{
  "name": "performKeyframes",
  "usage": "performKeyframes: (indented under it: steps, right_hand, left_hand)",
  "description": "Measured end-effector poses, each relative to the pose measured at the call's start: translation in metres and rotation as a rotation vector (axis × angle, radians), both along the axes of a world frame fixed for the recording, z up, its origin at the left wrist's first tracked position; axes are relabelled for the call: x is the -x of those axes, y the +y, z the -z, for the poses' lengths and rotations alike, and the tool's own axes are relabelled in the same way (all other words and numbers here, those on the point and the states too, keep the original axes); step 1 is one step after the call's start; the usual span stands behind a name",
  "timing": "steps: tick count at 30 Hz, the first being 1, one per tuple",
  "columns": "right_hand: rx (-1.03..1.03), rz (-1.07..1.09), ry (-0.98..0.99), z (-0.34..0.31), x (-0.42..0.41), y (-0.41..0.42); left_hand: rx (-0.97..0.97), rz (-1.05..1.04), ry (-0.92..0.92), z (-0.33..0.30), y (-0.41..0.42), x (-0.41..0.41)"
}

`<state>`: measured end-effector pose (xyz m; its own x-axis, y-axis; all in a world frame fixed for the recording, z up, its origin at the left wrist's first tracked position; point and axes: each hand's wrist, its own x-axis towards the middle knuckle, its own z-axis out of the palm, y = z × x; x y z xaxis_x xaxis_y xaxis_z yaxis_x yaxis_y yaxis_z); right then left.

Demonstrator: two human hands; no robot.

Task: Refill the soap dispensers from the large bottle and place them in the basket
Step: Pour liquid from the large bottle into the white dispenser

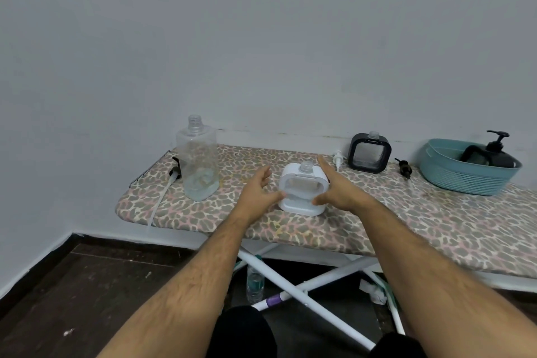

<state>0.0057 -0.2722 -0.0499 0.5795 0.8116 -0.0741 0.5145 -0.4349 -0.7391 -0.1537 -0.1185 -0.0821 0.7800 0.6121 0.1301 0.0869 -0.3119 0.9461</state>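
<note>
Big bottle (197,166), uncapped, upright at 9 o'clock. Left hand (258,192) open, fingers loosely spread, thumb at white dispenser (302,189); contact unclear. Right hand (337,189) open, flanking it. Black dispenser (369,154), basket (465,177) at 2 o'clock.

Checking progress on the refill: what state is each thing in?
large bottle: upright, uncapped, nearly empty
white dispenser: upright, pump off
black dispenser: upright, pump off
basket: holds one pumped black dispenser
left hand: open
right hand: open
</note>
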Motion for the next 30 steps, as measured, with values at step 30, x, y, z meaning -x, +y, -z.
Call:
performKeyframes:
  steps: [30]
  right_hand:
    - [0.070, 0.476, -0.424, 0.016, -0.130, 0.062]
  left_hand:
    - [0.228, 0.021, -0.135, 0.022, 0.012, -0.040]
